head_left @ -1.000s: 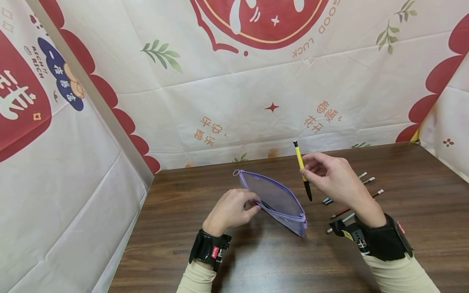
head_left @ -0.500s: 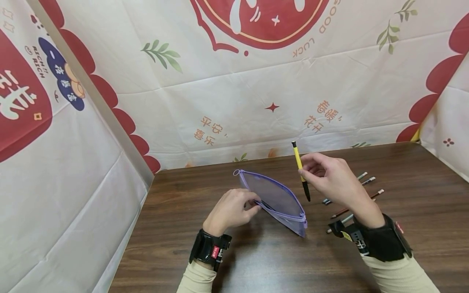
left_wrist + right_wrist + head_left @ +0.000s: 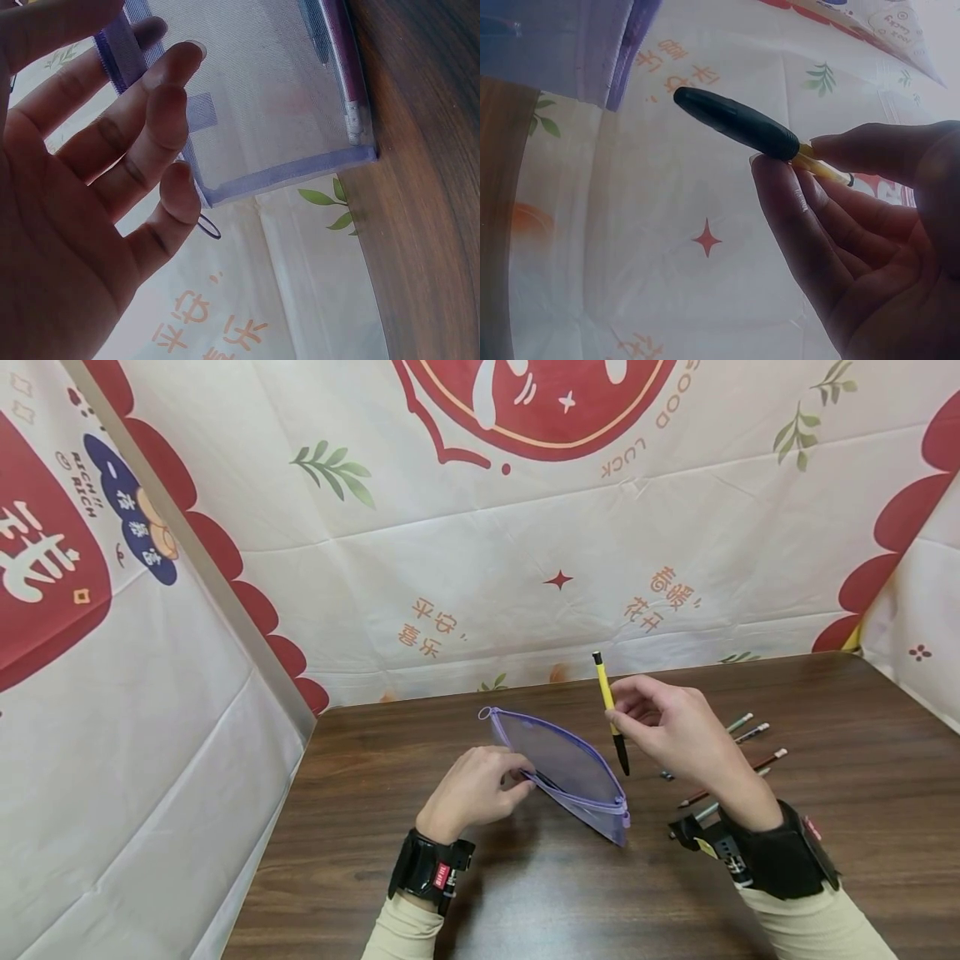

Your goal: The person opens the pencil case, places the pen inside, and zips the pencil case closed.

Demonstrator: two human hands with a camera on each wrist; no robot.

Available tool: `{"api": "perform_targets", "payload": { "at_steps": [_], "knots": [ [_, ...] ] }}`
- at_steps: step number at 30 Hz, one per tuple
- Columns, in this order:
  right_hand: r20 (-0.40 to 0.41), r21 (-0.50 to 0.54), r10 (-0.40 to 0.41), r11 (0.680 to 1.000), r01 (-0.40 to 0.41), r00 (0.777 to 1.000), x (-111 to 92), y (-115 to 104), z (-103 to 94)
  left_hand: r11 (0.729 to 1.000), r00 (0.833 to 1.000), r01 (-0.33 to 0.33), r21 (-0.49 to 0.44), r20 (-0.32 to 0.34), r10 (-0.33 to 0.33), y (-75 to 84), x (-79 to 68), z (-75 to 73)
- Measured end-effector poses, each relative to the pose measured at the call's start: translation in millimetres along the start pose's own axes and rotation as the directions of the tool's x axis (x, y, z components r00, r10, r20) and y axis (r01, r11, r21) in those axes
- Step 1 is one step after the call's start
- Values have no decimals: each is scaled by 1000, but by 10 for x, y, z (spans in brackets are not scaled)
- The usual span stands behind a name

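Observation:
A purple mesh zipper pouch [image 3: 558, 756] stands on the table with its mouth gaping. My left hand [image 3: 476, 789] pinches the near edge of that mouth between thumb and fingers. Through the mesh in the left wrist view shows a dark red pencil [image 3: 346, 82] lying along the pouch's bottom. My right hand [image 3: 678, 722] holds a yellow pen [image 3: 606, 689] with a black grip between thumb and fingertips. The pen tilts steeply, black end down, just right of the pouch and apart from it. In the right wrist view the pen's black grip [image 3: 735, 124] points toward the pouch [image 3: 592, 45].
Several pencils [image 3: 768, 758] lie on the brown wooden table [image 3: 360, 860] beneath and behind my right wrist, partly hidden by it. A printed white cloth [image 3: 465, 543] hangs behind the table, and another cloth panel [image 3: 150, 710] stands along the left.
My right hand has shifted slightly left with the pen, closer to the pouch. The left hand and the pouch have stayed in place.

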State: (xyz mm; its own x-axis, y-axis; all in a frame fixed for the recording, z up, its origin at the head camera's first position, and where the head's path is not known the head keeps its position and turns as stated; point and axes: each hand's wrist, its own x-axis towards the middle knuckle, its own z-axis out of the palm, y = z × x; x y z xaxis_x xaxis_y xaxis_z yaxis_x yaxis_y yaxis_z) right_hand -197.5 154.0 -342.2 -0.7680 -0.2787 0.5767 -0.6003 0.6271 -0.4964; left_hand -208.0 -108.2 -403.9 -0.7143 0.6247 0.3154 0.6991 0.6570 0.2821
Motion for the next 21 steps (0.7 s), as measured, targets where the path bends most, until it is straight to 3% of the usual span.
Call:
{"api": "perform_targets", "payload": {
  "at_steps": [21],
  "knots": [
    [16, 1, 4, 1000, -4, 1000, 3, 2, 72, 1000, 1000, -12, 5, -16, 12, 2, 1, 0]
  ]
}}
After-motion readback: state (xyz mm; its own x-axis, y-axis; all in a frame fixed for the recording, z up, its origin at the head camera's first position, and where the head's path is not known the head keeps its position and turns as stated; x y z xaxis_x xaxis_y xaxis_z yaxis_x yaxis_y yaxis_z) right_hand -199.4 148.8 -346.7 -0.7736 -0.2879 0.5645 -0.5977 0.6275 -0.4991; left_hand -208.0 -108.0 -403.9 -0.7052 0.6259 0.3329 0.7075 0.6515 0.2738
